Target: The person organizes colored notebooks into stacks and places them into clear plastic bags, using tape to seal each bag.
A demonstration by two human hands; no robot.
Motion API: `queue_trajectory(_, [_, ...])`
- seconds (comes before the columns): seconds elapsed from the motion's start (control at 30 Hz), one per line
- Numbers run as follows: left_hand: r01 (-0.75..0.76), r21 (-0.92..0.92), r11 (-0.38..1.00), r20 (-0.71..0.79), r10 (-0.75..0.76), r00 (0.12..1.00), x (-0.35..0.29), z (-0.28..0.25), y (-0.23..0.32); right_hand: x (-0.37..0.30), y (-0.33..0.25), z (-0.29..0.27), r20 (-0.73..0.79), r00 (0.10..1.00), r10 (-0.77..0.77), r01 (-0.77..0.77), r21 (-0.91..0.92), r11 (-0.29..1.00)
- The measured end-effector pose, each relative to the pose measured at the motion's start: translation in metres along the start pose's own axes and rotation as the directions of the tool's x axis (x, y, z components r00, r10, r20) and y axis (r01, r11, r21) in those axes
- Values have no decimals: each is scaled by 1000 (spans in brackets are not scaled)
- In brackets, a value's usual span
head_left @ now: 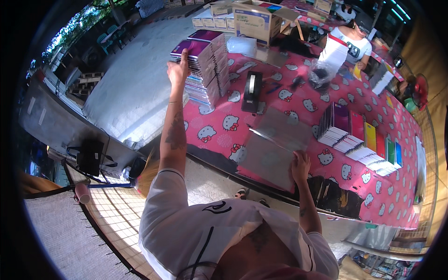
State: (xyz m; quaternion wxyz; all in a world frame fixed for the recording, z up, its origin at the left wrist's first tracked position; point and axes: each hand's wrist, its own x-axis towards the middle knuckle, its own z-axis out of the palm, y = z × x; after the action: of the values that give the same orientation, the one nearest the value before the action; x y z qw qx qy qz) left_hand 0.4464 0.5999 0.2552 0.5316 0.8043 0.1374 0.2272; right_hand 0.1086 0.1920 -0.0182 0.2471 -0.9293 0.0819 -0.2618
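Note:
My left hand (178, 71) reaches far out to a tall stack of spiral notebooks with purple covers (196, 48). Its fingers are closed around the stack's near left corner close to the top, thumb pointing up. A second purple stack (217, 56) stands right against it. Flat on the table before me lie clear plastic bags (270, 156), with a shiny fold across them. My right hand (301, 164) is at their right edge, fingers bent and closed on the plastic. Behind the bags stands a black tape dispenser (252, 91).
A pink patterned cloth (322, 156) covers the table. On the right stands a row of spiral notebooks in several colours (359, 135). An open carton (254, 23) is at the back, near a tall white notebook stack (333, 51). Across the table sits another person (354, 42).

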Motion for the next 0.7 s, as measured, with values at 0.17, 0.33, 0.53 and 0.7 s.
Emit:
queue_trajectory(0.17, [-96,119,988,-244,123,962,-14,34,-14,-9,21,-3,-58,996,69,-62,106,992])
queue_trajectory(0.33, [-482,-438,759,270,622,734,-223,106,-12,0,28,-40,-226,913,339,-194,490,850])
queue_trajectory(0.53, [-503,-647,573,720,677,-155,-464,191,25,21,115,-219,-597,788,149,-215,-41,976])
queue_trajectory(0.7, [-536,-799,271,458,853,-252,-611,297,114,19,273,-362,-649,749,132,-449,-351,822])
